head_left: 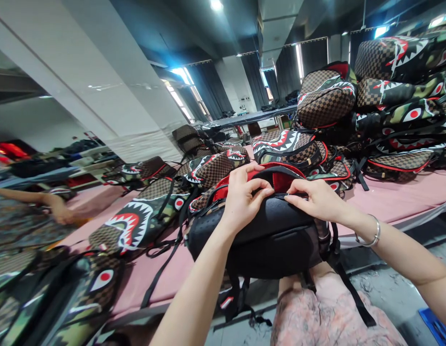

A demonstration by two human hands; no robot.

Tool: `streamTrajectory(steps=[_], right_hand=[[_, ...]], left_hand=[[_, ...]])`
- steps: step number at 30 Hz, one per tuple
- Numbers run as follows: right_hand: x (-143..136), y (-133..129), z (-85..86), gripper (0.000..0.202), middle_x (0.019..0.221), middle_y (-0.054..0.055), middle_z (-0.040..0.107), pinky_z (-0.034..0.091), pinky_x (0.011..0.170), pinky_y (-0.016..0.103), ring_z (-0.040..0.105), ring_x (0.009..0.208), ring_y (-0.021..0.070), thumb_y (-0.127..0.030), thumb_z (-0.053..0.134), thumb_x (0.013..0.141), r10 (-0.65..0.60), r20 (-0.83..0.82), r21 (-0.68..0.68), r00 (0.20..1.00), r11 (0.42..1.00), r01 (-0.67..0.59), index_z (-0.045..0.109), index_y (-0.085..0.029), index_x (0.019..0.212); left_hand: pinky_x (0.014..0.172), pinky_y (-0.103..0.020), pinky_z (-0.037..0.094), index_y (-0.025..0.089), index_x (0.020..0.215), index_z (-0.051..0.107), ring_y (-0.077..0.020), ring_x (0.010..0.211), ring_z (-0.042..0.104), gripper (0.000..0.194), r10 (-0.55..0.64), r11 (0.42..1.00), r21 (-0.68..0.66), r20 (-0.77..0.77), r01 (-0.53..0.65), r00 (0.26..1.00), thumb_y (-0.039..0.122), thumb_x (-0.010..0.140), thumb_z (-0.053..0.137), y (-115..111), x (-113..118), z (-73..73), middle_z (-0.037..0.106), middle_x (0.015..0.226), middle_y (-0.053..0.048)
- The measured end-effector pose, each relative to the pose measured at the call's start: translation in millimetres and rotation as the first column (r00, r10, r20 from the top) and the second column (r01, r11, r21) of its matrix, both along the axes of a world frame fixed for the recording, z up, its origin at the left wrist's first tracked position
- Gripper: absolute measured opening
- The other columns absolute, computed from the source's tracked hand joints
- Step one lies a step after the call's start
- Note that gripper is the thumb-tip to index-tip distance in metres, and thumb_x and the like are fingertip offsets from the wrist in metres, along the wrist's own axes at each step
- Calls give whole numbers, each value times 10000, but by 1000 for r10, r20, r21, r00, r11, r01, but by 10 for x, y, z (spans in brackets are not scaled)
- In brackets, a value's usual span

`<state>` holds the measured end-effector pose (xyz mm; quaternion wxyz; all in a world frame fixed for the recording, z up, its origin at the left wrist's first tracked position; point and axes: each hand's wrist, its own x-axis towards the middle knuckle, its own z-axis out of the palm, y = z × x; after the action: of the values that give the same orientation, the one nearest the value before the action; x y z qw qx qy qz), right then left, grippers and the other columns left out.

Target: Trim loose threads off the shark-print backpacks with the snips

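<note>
A black backpack (273,240) with a red lining (283,178) lies open at the top, on the near edge of the pink table and over my lap. Thumb and forefinger of my left hand (244,194) pinch the rim of its opening near the middle. Just to the right, my right hand (312,197) pinches the same rim, its fingertips a short gap from the left ones. Black straps hang down from the bag on both sides. Whatever small part sits between the fingertips is too small to tell.
Shark-mouth backpacks (136,216) lie on the pink table (395,204) to the left and beyond. More bags are piled high (327,98) at the right. A person's arm (57,204) shows at far left. A blue crate (435,327) stands on the floor at lower right.
</note>
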<state>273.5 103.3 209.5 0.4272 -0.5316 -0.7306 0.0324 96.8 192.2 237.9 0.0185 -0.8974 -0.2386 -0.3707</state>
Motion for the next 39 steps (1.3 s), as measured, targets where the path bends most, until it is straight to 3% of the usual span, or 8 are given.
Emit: streamTrajectory(steps=[5,10,16,19,24,32,36,39], right_hand=[[-7,20,-9,160,724,-15,634,354,611,213,559,652,112,-320,526,833,12,-59,4,998,1000,-12,607,-191,786],[49,30,-182,277,694,-12,580,374,568,213,519,589,99,-413,420,880,-10,-372,132,928,989,64,561,-175,896],[199,135,-876,698,817,11,636,440,645,273,555,639,144,-470,710,625,-312,-399,-18,862,943,333,476,-186,1217],[292,285,-1324,537,1001,73,651,461,718,303,592,787,184,-476,653,668,-348,-539,-165,767,937,308,590,-163,1099],[428,493,-1777,407,879,98,689,447,741,329,603,812,225,-456,576,716,-362,-595,-240,718,932,271,675,-108,901],[456,563,-1863,420,864,93,692,440,724,318,598,818,237,-483,558,715,-342,-608,-266,717,938,222,689,-112,860],[462,522,-1893,467,886,98,688,441,730,321,597,828,239,-529,532,738,-344,-634,-279,693,937,209,681,-113,888],[473,493,-1924,480,906,112,685,441,767,348,596,856,255,-532,536,741,-350,-649,-283,676,935,212,675,-106,913]], left_hand=[[972,-402,353,196,705,597,-215,1076,461,147,1,999,-40,186,7,983,283,806,535,13,-24,-8,523,1078,-58],[901,-333,415,198,679,480,-167,962,535,227,69,998,-40,483,-56,873,301,868,409,191,-67,-30,575,945,-47],[871,-315,416,183,821,556,-179,949,546,210,117,964,201,280,-177,953,288,872,381,586,-59,-21,599,958,-83],[952,-357,350,175,1039,551,-213,1097,490,270,211,941,190,314,-279,926,291,885,362,703,-106,-29,550,1135,-119],[961,-414,310,181,1125,551,-263,1116,476,323,285,882,294,287,-368,914,310,869,402,581,-281,-162,550,1185,-138],[648,-273,424,187,1008,626,-186,766,612,335,433,846,339,13,-411,901,284,883,331,468,-307,-242,646,897,-93],[884,-336,403,202,1132,560,-219,1039,555,339,409,873,283,20,-398,912,301,886,350,398,-343,-404,592,1128,-107],[1077,-479,160,229,1275,433,-265,1297,322,438,457,855,203,137,-477,879,351,854,446,241,-573,-807,430,1348,-127]])
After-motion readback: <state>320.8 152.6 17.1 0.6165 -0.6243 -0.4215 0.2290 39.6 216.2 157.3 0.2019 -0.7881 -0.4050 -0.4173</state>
